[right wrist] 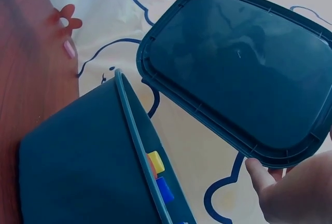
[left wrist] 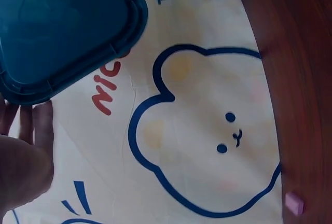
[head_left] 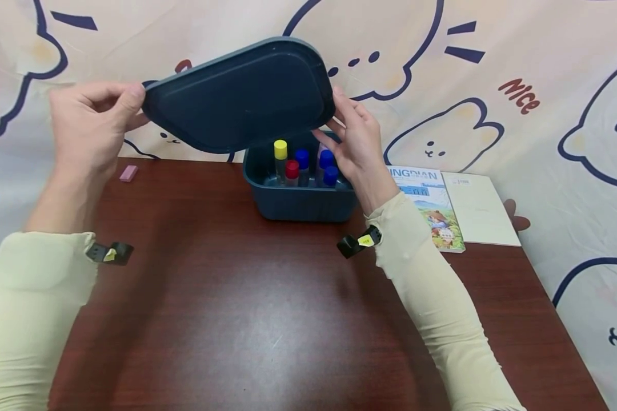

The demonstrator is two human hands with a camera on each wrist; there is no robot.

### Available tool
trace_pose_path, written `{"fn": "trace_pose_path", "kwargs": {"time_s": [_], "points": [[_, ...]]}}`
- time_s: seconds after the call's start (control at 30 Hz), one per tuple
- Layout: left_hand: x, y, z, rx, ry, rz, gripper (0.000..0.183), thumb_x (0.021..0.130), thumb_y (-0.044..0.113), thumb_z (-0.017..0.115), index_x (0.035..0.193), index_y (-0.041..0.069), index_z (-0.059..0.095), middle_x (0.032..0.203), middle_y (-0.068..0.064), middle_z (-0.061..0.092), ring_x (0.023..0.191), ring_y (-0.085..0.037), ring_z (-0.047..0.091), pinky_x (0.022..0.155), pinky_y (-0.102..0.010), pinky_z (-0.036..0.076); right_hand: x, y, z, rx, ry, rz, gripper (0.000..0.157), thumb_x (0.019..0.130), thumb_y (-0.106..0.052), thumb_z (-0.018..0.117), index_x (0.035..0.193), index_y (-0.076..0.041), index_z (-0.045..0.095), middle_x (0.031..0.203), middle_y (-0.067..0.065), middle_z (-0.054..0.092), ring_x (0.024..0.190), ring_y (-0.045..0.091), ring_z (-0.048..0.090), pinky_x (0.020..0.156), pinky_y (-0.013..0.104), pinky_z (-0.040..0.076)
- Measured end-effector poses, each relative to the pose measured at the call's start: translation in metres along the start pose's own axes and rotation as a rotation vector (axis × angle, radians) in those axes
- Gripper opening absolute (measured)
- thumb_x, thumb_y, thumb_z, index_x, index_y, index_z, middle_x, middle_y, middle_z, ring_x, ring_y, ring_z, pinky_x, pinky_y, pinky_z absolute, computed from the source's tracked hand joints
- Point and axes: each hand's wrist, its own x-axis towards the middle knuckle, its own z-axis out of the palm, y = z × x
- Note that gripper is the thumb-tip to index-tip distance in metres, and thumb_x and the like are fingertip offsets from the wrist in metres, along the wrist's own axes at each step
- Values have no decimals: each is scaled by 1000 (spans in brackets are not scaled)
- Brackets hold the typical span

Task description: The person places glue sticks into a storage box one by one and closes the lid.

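A dark blue-green plastic lid point(head_left: 241, 94) is held up, tilted, above the table, its rimmed underside showing in the right wrist view. My left hand point(head_left: 95, 117) pinches its left end between thumb and fingers. At the other end my right hand point(head_left: 357, 142) grips the lid's edge. Below and behind the lid stands a matching storage bin point(head_left: 303, 202), uncovered. Inside are several capped bottles or tubes: one with a yellow cap point(head_left: 280, 149), one with a red cap point(head_left: 291, 169) and others with blue caps point(head_left: 331, 176). The lid and right hand hide part of the bin's opening.
A small pink block point(head_left: 128, 173) lies at the table's back left. To the right of the bin are an illustrated magazine point(head_left: 437, 220) and a pale booklet point(head_left: 480, 208). A cartoon-printed cloth point(head_left: 535, 148) hangs along the back of the brown table point(head_left: 267, 319).
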Motion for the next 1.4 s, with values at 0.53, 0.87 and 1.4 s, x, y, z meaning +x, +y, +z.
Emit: {"fn": "trace_pose_path", "kwargs": {"time_s": [0.53,0.87,1.4], "points": [[3,-4,1,-49,-117,-320,39,82,23,83,110,-3,76,119,-13,66,81,-20,76,72,-32,56,-3,-2,3,32,3,-42,20,100,-29,66,102,-9,67,114,10,70,107,24,66,103,44,49],[1,-9,8,-73,-145,-335,44,81,22,83,116,-2,74,107,-11,70,83,-23,75,71,-34,57,-4,-8,-4,-13,37,-45,28,97,-33,69,105,-5,71,120,10,67,112,25,64,97,32,54],[-7,-6,15,147,-171,-216,27,85,15,83,108,3,79,106,-6,71,91,-10,74,85,-13,52,0,-19,-40,-471,-128,-227,37,104,-32,58,126,-4,71,133,9,65,126,21,61,110,31,43]]}}
